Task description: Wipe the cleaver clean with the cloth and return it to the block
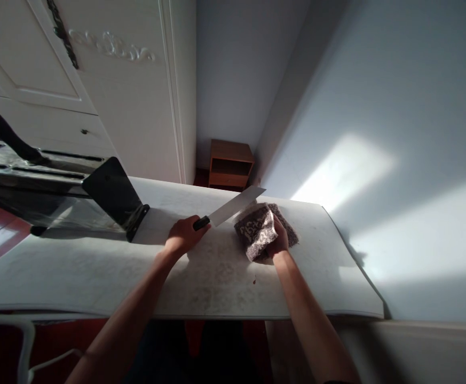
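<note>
My left hand [183,235] is closed round the black handle of a kitchen knife [236,206]. Its broad metal blade points up and to the right, above the white table [216,288]. A brown patterned cloth [255,230], like a small towel, is gripped in my right hand [278,239], just right of the blade. The cloth bunches over part of that hand and hides some of the fingers. Whether the cloth touches the blade near its lower edge I cannot tell.
A dark rack or machine with a black upright plate [112,189] stands on the table's left. A small brown cabinet [231,162] is beyond the far edge. White cupboards [132,90] rise at the left, a pale wall [409,176] at the right. A small dark speck [254,281] lies near the front.
</note>
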The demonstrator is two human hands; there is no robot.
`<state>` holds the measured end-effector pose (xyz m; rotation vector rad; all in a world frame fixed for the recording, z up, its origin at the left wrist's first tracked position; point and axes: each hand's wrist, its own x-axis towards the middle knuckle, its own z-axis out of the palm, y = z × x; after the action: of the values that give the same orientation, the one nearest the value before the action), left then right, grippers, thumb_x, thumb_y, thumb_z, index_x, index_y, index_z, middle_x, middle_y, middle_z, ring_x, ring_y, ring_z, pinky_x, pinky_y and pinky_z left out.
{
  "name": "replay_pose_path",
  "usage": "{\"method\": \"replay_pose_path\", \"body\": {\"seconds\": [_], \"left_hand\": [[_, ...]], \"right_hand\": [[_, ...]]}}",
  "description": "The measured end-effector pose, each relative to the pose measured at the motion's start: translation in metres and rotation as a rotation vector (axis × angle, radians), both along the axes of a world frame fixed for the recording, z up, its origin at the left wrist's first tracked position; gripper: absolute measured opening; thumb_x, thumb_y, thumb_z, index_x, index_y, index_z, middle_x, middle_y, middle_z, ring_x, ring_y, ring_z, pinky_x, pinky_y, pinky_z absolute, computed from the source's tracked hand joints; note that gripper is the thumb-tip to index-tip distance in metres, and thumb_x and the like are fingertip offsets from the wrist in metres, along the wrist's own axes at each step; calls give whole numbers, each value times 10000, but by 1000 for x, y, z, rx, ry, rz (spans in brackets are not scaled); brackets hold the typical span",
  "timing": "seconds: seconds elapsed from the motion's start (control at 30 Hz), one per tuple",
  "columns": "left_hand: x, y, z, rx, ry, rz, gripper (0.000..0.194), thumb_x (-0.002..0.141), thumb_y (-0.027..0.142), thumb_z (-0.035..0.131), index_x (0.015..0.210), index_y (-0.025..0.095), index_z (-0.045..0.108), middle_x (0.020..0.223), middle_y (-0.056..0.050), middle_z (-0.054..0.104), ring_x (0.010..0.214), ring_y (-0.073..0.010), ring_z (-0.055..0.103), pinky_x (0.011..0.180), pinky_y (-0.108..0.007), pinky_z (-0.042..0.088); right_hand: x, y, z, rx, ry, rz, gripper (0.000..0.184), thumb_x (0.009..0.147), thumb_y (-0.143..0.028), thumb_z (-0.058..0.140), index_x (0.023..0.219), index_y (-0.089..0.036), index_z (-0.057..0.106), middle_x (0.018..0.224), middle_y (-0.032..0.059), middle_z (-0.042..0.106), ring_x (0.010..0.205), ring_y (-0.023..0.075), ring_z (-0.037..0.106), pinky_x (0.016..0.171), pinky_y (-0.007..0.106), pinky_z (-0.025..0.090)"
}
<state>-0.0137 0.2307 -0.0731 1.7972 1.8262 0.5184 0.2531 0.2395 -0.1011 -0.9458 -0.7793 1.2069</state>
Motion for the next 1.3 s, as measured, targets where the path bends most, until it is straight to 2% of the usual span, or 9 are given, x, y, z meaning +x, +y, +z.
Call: {"method": "replay_pose_path", "body": {"seconds": [0.1, 0.3, 0.47, 0.67, 0.9, 1.0, 1.1, 1.2, 1.3], "left_hand": [[7, -7, 2, -93, -324, -179, 453, 783, 615, 586, 702, 178, 493, 638, 12, 502, 610, -131, 485, 547, -242, 316], [25, -21, -2, -650, -951, -402, 549, 743, 657, 646, 768, 215, 321, 564, 86, 250, 420, -43, 171, 372, -197, 106], [29, -23, -1, -810, -1007, -427, 569, 755, 670, 631, 746, 211, 294, 558, 89, 236, 409, -27, 144, 352, -169, 73], [34, -24, 0, -880, -1092, -369, 556, 776, 666, 609, 717, 202, 307, 531, 85, 235, 387, -26, 130, 347, -173, 62], [39, -21, -6, -871, -1205, -193, 514, 778, 597, 628, 697, 197, 316, 522, 84, 254, 377, -31, 142, 348, -178, 65], [40, -19, -8, -885, -1212, -172, 544, 776, 628, 609, 657, 195, 302, 504, 84, 250, 372, -29, 141, 344, -188, 60], [39, -18, -8, -895, -1227, -172, 529, 768, 613, 624, 665, 195, 317, 498, 87, 263, 367, -28, 147, 340, -186, 68], [38, -19, -6, -887, -1238, -182, 414, 767, 477, 658, 720, 194, 360, 499, 92, 275, 359, -32, 153, 336, -180, 79], [37, -20, -4, -848, -1254, -193, 273, 738, 320, 654, 869, 198, 449, 517, 100, 274, 363, -33, 152, 344, -162, 91]], "right_hand": [[0, -1, 6, -59, 80, 52, 295, 736, -325, 680, 1004, -211, 632, 887, 16, 695, 821, 191, 668, 797, 340, 540], [-8, -1, 16, 6, 212, 145, 344, 661, -309, 734, 976, -187, 669, 1002, 45, 703, 987, 195, 653, 999, 333, 483], [-18, -8, 19, 38, 220, 240, 296, 707, -329, 740, 966, -212, 659, 971, 18, 694, 953, 166, 650, 1002, 332, 479], [-25, -21, 21, 93, -150, 484, 393, 714, -276, 778, 1085, -214, 666, 1030, 45, 703, 992, 214, 651, 975, 399, 487], [-19, -23, 18, 111, -244, 785, 812, 583, -306, 872, 1333, -246, 569, 1294, 67, 599, 1224, 256, 541, 1085, 423, 388], [-21, -24, 15, 143, -443, 745, 829, 567, -221, 878, 1335, -269, 570, 1258, 37, 624, 1189, 229, 556, 1082, 384, 385], [-27, -24, 11, 171, -588, 600, 457, 684, -238, 803, 1130, -218, 705, 1030, 23, 711, 966, 207, 636, 929, 342, 480], [-32, -23, 7, 87, -514, 474, 186, 758, -299, 736, 902, -180, 735, 816, -2, 709, 739, 158, 623, 701, 253, 493], [-32, -19, 6, -36, -302, 338, 225, 720, -354, 770, 828, -177, 683, 725, -20, 671, 659, 137, 591, 607, 223, 464]]}}
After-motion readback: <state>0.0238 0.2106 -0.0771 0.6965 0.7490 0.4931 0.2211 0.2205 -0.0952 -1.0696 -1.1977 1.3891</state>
